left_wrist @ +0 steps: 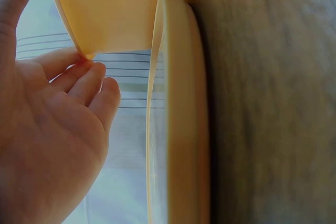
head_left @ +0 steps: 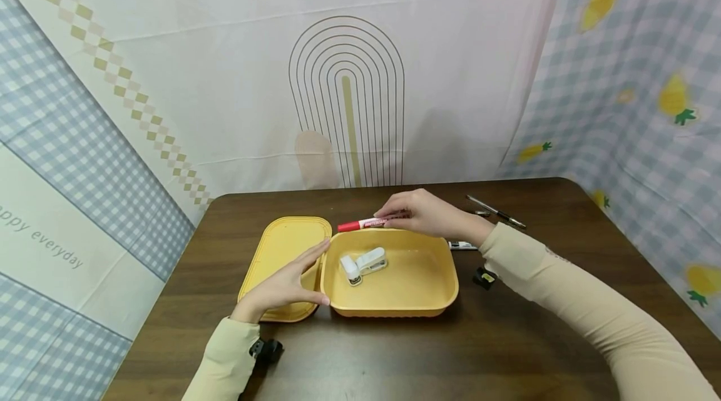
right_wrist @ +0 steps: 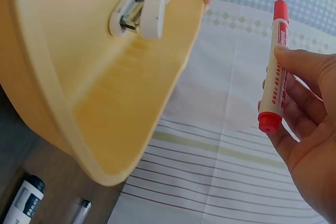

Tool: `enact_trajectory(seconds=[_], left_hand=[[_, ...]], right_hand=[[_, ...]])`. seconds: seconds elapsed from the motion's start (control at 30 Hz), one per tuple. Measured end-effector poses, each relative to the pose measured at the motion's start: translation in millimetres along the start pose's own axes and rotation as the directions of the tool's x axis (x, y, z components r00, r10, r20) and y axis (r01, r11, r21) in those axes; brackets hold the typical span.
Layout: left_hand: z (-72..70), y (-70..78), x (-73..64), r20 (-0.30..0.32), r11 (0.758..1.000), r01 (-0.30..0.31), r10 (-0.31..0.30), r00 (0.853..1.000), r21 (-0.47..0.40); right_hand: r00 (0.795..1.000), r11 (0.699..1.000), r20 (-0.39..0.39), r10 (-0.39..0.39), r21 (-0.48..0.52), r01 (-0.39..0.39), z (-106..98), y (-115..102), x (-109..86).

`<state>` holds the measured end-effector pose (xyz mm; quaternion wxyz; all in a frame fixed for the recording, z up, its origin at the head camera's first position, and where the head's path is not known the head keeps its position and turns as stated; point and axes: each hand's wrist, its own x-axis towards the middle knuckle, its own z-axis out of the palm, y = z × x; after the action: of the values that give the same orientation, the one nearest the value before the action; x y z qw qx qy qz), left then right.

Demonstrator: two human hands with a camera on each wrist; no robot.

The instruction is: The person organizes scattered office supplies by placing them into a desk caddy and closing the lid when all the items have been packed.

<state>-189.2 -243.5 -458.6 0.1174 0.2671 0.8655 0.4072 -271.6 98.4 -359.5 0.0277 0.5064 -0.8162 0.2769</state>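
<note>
A yellow plastic box [head_left: 394,311] stands on the table with its mouth up. My left hand [head_left: 290,281] touches its left rim, fingers extended and thumb near the front corner; in the left wrist view, the fingertips [left_wrist: 97,72] meet the rim. My right hand [head_left: 425,214] pinches a red-and-white whiteboard marker [right_wrist: 275,72] between thumb and fingers, above the box's far edge. Inside the box lie two small white tools with metal parts, a longer one [head_left: 372,259] and one beside it [head_left: 352,269]; their exact kind is unclear.
The yellow lid [head_left: 287,244] lies left of the box, partly behind my left hand. Right of the box are a white marker with a dark cap [right_wrist: 26,200], a black pen [head_left: 496,211] and another slim pen [right_wrist: 82,212]. A patterned cloth [head_left: 236,94] hangs behind the table.
</note>
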Motion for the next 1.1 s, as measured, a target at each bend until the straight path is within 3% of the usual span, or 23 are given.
enact_trajectory(seconds=[0.6,1.1], left_hand=[[-0.2,0.6,1.1,0.003,1.000,0.003,-0.003,1.000,-0.004],[-1.1,4.5,-1.4,-0.004,1.000,0.002,-0.002,1.000,0.006]], right_hand=[[0.989,0.999,0.141,-0.036,-0.022,0.039,17,-10,6.6],[0.957,0.996,0.276,-0.085,-0.008,0.091,33,-18,12.4]])
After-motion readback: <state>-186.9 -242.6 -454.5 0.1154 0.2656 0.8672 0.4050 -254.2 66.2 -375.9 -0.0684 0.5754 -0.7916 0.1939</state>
